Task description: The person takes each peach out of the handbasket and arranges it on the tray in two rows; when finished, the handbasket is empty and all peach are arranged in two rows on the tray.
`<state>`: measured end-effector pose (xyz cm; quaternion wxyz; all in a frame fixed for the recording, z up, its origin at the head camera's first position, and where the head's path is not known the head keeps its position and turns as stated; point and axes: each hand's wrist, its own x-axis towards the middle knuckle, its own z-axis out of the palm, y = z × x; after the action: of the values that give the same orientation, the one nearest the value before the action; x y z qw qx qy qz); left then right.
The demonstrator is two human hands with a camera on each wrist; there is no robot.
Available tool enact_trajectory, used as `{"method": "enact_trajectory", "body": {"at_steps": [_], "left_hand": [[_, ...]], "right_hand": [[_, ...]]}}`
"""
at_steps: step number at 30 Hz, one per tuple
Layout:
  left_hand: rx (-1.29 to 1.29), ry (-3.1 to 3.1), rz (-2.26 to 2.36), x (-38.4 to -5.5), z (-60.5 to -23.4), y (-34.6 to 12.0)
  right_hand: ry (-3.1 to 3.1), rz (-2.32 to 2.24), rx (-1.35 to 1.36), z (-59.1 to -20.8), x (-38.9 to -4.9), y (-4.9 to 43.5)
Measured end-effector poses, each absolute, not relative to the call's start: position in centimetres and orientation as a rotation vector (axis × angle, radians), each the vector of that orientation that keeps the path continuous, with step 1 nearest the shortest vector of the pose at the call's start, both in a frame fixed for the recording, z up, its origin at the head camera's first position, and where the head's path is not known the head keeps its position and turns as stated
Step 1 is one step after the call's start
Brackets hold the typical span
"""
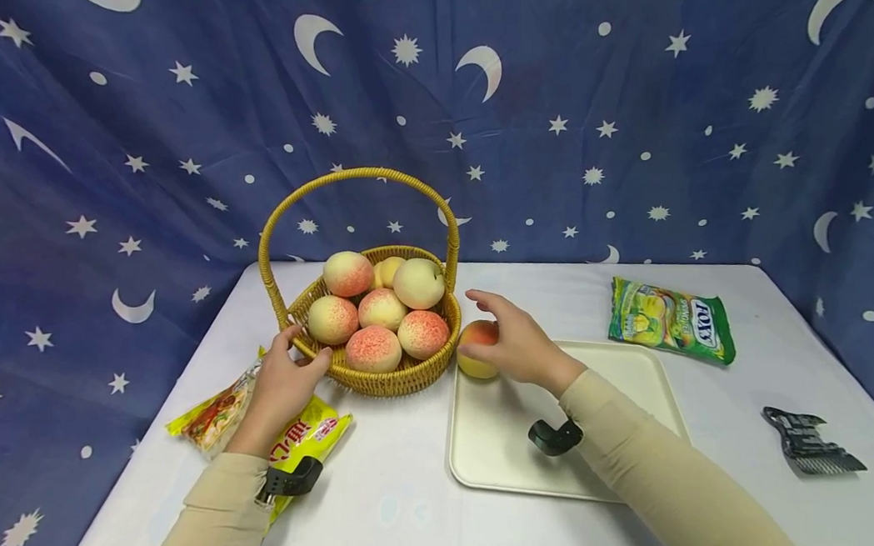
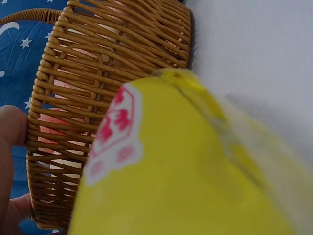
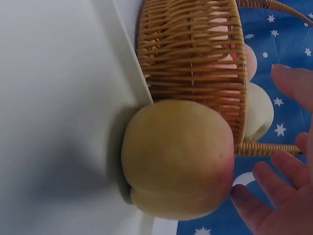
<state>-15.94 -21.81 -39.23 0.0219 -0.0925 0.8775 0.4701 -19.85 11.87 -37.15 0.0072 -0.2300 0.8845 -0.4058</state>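
Note:
A round woven basket (image 1: 406, 381) with a tall arched handle holds several peaches (image 1: 373, 349), cream with red blush. My left hand (image 1: 282, 391) touches the basket's left rim with spread thumb and fingers; in the left wrist view, fingertips meet the rim's edge. A yellow-orange peach (image 1: 478, 366) sits at the upper left corner of a cream tray (image 1: 525, 485), close to the basket's right side. Over this peach hovers my right hand (image 1: 520, 343), fingers spread; the right wrist view shows the peach (image 3: 176, 161) ungripped, one fingertip close to its side.
Yellow snack packets (image 1: 307, 431) lie under the left forearm and fill much of the left wrist view. Right of the tray are a green FOX'S bag (image 1: 669, 321) and a black comb-like item (image 1: 808, 442). A blue star-patterned curtain (image 1: 583, 89) hangs behind the table.

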Motion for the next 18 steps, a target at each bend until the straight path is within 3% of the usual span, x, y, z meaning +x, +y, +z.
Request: {"method": "enact_trajectory", "body": {"at_steps": [18], "left_hand": [[-0.255,2.745,1.406,-16.5,-39.1,-22.1]], "right_hand": [[2.753,-1.254,-0.745,-36.5,-20.5,10.5]]}}
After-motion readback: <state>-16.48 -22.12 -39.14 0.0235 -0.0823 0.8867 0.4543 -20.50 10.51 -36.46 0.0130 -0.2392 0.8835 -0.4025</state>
